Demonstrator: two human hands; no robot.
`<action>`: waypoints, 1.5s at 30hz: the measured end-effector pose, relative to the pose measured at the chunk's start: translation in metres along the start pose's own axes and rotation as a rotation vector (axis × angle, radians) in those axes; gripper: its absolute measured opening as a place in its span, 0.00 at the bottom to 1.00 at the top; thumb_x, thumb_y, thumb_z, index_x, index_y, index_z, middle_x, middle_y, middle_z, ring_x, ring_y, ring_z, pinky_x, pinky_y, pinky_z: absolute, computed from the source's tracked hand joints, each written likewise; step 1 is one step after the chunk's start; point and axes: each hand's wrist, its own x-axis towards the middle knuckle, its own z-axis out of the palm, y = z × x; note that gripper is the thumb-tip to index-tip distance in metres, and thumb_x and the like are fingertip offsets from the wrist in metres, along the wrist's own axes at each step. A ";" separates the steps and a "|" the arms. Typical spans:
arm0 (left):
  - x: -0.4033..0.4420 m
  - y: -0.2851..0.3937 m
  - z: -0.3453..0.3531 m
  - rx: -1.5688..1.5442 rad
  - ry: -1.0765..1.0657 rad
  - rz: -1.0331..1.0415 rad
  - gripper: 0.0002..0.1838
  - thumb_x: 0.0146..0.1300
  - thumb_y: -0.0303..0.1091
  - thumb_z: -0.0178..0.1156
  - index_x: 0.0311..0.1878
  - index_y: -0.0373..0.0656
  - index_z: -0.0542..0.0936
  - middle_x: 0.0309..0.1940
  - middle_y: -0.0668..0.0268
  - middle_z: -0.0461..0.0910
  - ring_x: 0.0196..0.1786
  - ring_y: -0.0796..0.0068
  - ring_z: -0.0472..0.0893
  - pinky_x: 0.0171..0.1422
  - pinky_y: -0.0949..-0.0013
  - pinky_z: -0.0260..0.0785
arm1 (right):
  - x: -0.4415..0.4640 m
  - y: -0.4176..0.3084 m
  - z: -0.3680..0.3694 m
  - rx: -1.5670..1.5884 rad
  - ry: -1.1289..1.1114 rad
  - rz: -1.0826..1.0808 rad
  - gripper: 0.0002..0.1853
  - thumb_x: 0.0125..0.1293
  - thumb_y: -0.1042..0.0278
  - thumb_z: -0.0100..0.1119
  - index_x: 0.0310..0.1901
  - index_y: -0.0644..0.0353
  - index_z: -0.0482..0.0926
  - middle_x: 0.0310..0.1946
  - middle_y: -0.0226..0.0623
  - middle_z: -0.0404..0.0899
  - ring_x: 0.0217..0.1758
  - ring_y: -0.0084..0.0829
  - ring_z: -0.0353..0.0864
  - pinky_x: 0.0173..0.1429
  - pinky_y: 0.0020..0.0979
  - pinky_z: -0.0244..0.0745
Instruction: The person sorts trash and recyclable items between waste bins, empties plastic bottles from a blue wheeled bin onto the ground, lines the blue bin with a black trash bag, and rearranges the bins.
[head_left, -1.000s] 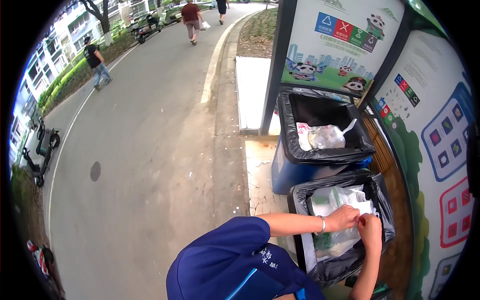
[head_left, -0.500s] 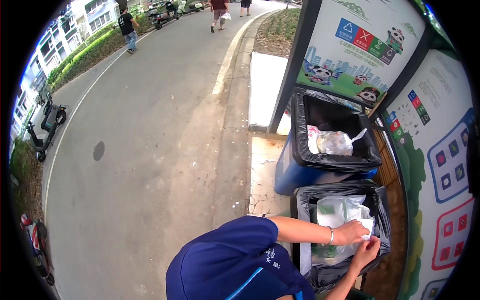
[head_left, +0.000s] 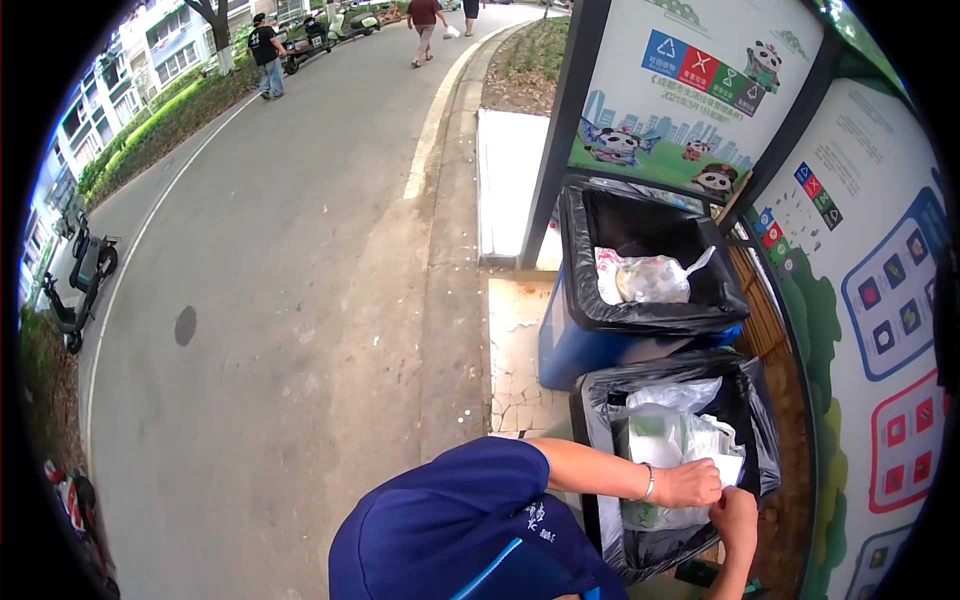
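While leaning over the near bin (head_left: 593,428), holding a small white paper (head_left: 729,467) above the bags (head_left: 655,437) inside it. Have the left hand (head_left: 690,484) nearly closed, with fingers curled against the paper's lower left edge. Have the right hand (head_left: 736,515) closed too, with bent fingers at the paper's lower edge, right beside the left fingertips. Cannot tell just how the thumbs press, being hidden. Wearing a bracelet (head_left: 649,484) on the left wrist and a dark blue shirt (head_left: 430,540) with white characters, making out only 水 with any confidence.

Can read 2021年3月1日 on the back panel (head_left: 650,110), below blue, red, green and grey blocks with white symbols, and above cartoon pandas. Cannot read the small lines on the side panel (head_left: 850,250), but can see the same four colours repeated there, plus blue and red frames around little pictures. Can also see a knotted plastic bag (head_left: 655,278) in the far bin (head_left: 570,345), lined in black like the near bin.
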 end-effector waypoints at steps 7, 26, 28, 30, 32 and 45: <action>0.010 -0.006 -0.012 -0.072 -0.022 -0.168 0.04 0.43 0.30 0.50 0.21 0.43 0.67 0.21 0.67 0.67 0.31 0.70 0.68 0.38 0.70 0.58 | -0.002 0.011 0.027 0.074 0.392 0.018 0.04 0.49 0.77 0.45 0.29 0.65 0.67 0.23 0.47 0.68 0.26 0.46 0.68 0.30 0.38 0.64; -0.027 -0.011 -0.038 0.100 -0.093 -0.233 0.08 0.38 0.34 0.52 0.12 0.42 0.71 0.12 0.61 0.72 0.21 0.61 0.73 0.25 0.63 0.61 | 0.042 0.003 0.010 0.002 -0.365 -0.286 0.16 0.50 0.55 0.58 0.26 0.62 0.73 0.18 0.42 0.73 0.22 0.35 0.74 0.30 0.33 0.68; -0.026 -0.012 -0.039 0.072 -0.055 -0.255 0.08 0.39 0.35 0.52 0.12 0.42 0.71 0.13 0.61 0.72 0.21 0.60 0.73 0.25 0.62 0.61 | 0.044 0.027 0.023 0.338 -0.196 -0.375 0.12 0.53 0.62 0.56 0.25 0.64 0.72 0.16 0.37 0.71 0.22 0.26 0.71 0.29 0.31 0.67; -0.022 -0.012 -0.039 0.030 -0.017 -0.269 0.08 0.39 0.35 0.52 0.12 0.42 0.71 0.13 0.61 0.72 0.21 0.60 0.73 0.25 0.62 0.61 | 0.045 0.044 0.033 0.493 -0.246 -0.252 0.07 0.55 0.68 0.54 0.29 0.63 0.71 0.20 0.35 0.70 0.28 0.20 0.67 0.32 0.30 0.67; -0.015 -0.012 -0.035 -0.041 0.078 -0.310 0.06 0.41 0.30 0.51 0.14 0.42 0.68 0.12 0.61 0.68 0.19 0.62 0.70 0.24 0.64 0.60 | 0.052 0.049 0.047 0.709 -0.053 -0.264 0.05 0.56 0.70 0.49 0.26 0.60 0.67 0.16 0.30 0.65 0.21 0.18 0.62 0.24 0.23 0.60; 0.002 -0.021 -0.049 -0.042 -0.419 -0.473 0.16 0.49 0.26 0.52 0.44 0.42 0.67 0.30 0.60 0.72 0.32 0.61 0.74 0.32 0.67 0.68 | 0.008 0.026 0.042 1.279 0.887 0.115 0.17 0.51 0.82 0.52 0.42 0.60 0.60 0.29 0.30 0.69 0.28 0.17 0.68 0.31 0.16 0.64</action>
